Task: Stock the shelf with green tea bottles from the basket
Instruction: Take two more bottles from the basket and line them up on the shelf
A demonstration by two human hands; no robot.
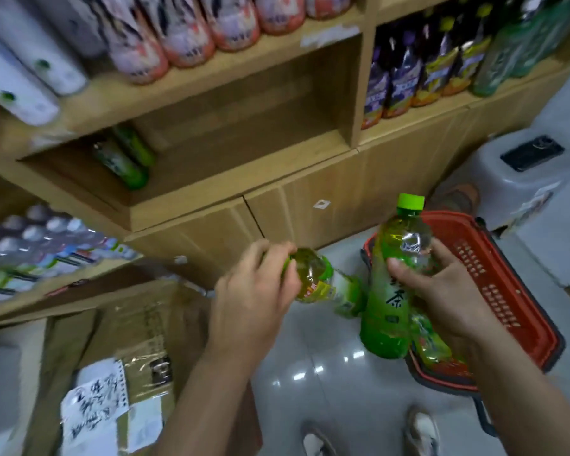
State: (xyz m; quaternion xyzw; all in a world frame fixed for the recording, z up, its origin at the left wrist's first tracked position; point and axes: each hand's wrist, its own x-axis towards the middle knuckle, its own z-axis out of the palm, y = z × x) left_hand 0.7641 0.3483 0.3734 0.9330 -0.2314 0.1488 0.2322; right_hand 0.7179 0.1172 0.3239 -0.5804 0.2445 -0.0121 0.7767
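Gripping two at once probably halves trips: right hand [441, 291] fingers curl round an upright green-capped plastic tea bottle [390, 301], left hand [257, 284] grips a second bottle [313, 278] by its top, beside the red plastic basket [497, 278].

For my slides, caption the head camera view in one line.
Left hand grips a tilted bottle, right hand an upright bottle, near the red basket; two green bottles sit on the shelf.
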